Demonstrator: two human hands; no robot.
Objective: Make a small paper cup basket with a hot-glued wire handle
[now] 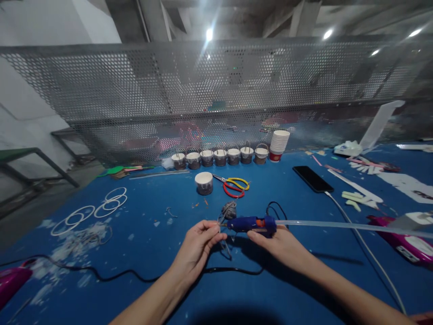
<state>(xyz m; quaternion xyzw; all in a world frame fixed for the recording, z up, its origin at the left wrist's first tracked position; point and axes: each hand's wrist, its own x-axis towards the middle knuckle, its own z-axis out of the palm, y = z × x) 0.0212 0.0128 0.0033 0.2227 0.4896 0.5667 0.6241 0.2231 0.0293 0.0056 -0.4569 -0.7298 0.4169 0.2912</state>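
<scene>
My right hand [279, 243] grips a blue hot glue gun [252, 224], its nozzle pointing left. A long clear glue stick [321, 223] runs out of its back end to the right. At the nozzle, my left hand [202, 243] pinches a thin grey cord [226, 247], with a loop of it hanging below the fingers. Just behind the nozzle lies a small ball of dark grey yarn [230, 210]. Farther back stand a cup wrapped in grey [204, 184] and scissors [235, 186] with red and yellow handles.
Several grey-wrapped cups [220, 158] line the back beside a stack of paper cups [279, 145]. White rings [76, 218] lie at left. A phone [313, 178] with a white cable [365, 248] is at right. A black cord [233, 270] crosses in front; a perforated metal screen [189, 90] stands behind.
</scene>
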